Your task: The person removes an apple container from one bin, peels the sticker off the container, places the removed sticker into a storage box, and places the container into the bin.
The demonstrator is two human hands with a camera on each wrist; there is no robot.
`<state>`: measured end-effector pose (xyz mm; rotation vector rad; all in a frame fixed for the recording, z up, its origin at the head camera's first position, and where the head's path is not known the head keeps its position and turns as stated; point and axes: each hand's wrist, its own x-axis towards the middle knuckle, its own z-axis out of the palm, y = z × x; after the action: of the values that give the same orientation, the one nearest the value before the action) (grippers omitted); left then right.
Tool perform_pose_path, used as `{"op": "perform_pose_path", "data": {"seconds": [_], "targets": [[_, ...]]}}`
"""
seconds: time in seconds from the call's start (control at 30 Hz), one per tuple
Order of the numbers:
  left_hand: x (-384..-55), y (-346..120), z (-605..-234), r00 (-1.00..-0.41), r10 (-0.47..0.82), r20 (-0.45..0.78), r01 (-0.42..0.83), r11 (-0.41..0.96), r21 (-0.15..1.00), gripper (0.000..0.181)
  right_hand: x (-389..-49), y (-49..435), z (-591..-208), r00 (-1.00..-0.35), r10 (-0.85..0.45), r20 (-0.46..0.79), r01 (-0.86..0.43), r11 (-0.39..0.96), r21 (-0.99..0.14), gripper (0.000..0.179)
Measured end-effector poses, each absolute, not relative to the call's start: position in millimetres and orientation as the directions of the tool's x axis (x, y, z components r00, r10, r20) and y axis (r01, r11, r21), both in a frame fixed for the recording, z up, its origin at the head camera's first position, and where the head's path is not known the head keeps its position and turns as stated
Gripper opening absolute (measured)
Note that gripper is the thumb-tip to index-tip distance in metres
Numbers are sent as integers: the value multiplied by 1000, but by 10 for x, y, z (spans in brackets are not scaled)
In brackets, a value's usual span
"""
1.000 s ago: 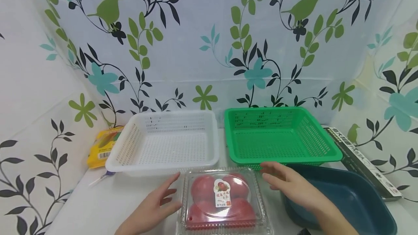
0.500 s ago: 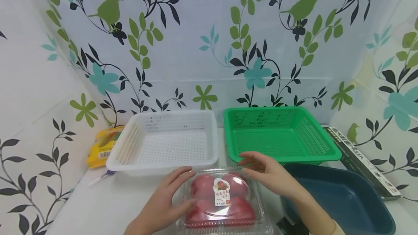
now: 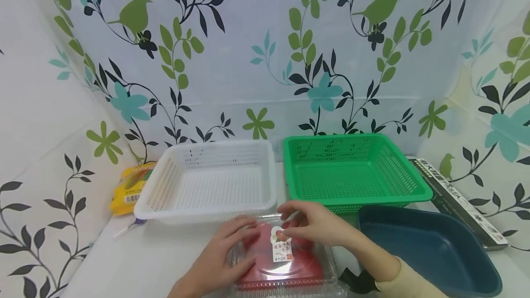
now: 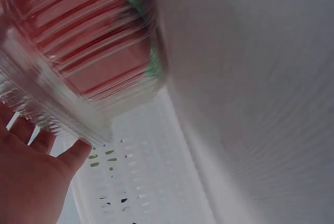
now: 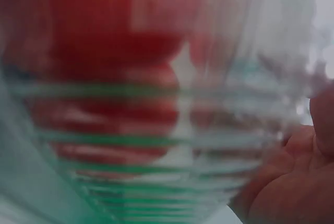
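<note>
A clear plastic clamshell box (image 3: 285, 284) of round red fruit, perhaps tomatoes, lies on the table at the near middle. A white label with a fruit picture (image 3: 281, 245) is on its lid. My left hand (image 3: 221, 254) is over the lid's left side, fingers loosely bent, with the thumb low along that side. Close above the far right part of the lid is my right hand (image 3: 316, 224), its fingers bent near the far edge and the thumb near the label. In the left wrist view, fingertips of the left hand (image 4: 36, 166) show right at the ridged rim.
Behind the box stand a white basket (image 3: 271, 192) and a green basket (image 3: 287, 164). A dark blue tray (image 3: 430, 252) is at the right, with a black PASTA box (image 3: 459, 206) beyond it. At the left lie a yellow packet (image 3: 128, 192) and a small blue-tipped item (image 3: 134, 224).
Both hands have moved inward over the clamshell box, the left hand rightward and the right hand leftward from beside it. The box stays in place.
</note>
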<state>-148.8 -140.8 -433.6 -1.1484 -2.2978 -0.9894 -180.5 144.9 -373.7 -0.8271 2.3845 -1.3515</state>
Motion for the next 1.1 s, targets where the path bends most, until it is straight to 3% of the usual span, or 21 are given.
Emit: {"op": "perform_pose_path", "data": {"seconds": [0.17,0.7,1.1], "targets": [[-1468,-1447,-4394,-652,534,538,758,443,479,51,-1827,1382,-3755,-780,-625,32,-385,440,-811,46],[-1469,-1391,-4447,-739,497,455,663,418,621,51,-1842,1311,-3812,-755,-649,92,-517,505,-691,33],[-1498,-1411,-4464,-665,516,540,744,389,544,49,-1834,1255,-3811,-744,-657,122,-574,533,-622,10]]}}
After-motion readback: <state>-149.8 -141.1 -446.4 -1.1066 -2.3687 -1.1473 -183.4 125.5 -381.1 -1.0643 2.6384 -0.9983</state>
